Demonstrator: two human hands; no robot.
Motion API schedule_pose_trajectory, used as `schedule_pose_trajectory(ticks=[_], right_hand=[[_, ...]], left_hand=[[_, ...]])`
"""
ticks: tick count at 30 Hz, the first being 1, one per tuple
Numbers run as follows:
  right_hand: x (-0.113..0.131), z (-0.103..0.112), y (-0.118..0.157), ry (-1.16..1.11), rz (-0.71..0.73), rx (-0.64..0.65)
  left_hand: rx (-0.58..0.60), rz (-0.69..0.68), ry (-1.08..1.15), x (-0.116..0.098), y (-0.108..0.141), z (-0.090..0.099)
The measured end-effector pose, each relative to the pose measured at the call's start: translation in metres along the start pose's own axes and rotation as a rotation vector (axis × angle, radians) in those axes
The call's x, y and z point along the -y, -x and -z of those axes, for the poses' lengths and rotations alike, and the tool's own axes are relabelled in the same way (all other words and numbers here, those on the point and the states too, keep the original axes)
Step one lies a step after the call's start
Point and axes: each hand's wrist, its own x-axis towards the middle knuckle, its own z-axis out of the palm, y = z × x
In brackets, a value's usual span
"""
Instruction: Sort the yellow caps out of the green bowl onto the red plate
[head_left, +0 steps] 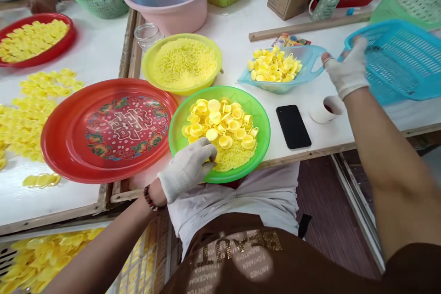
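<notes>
My left hand (191, 163), in a white glove, reaches over the near left rim of a green bowl (263, 133). Its fingers are curled together; whatever they may hold is hidden. In that bowl, small yellow plastic cap-like pieces (225, 141) lie on fine yellow granules (234, 161). My right hand (347, 66), also gloved, is at the right with thumb and fingers apart. Its thumb is at the handle end of a clear blue scoop (277, 83) full of yellow caps, and its fingers overlap the edge of a blue basket (403, 62). Contact with either is unclear.
Left of the bowl is a red tray (74, 147); behind, a yellow bowl of granules (148, 71) and a pink basin (172, 16). A phone (293, 126) and white cup (325, 112) stand near the front edge. Another person's hand (41, 0) shows far left.
</notes>
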Motion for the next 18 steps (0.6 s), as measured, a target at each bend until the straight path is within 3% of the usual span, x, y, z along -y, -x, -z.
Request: schedule_pose_trajectory(ticks=[1,2,3,5,7,9,11,13,16,18], right_hand=[[0.014,0.01,0.014,-0.043,0.028,-0.025],[0.033,0.018,0.034,-0.154,0.126,0.034],[0.054,0.023,0.059,-0.27,0.23,0.128],[0.102,0.02,0.116,-0.383,0.44,0.47],[0.146,0.004,0.168,-0.284,0.76,0.846],[0.176,-0.019,0.202,0.001,0.979,1.023],[0.19,-0.039,0.21,0.2,1.056,1.078],[0.194,-0.048,0.203,0.324,1.039,1.062],[0.193,-0.044,0.194,0.351,0.969,1.011],[0.195,-0.038,0.201,0.294,0.981,1.079]], left_hand=[[-0.062,-0.02,0.062,0.003,0.005,0.0],[-0.137,-0.016,0.12,0.005,0.01,-0.001],[-0.215,0.015,0.171,0.008,0.015,-0.001],[-0.359,0.129,0.285,0.011,0.021,-0.001],[-0.442,0.229,0.438,0.012,0.023,-0.001],[-0.466,0.274,0.581,0.011,0.021,-0.002],[-0.446,0.284,0.642,0.008,0.019,-0.003],[-0.426,0.289,0.654,0.006,0.018,-0.003],[-0.436,0.309,0.727,0.008,0.019,0.0],[-0.446,0.313,0.812,0.012,0.018,0.004]])
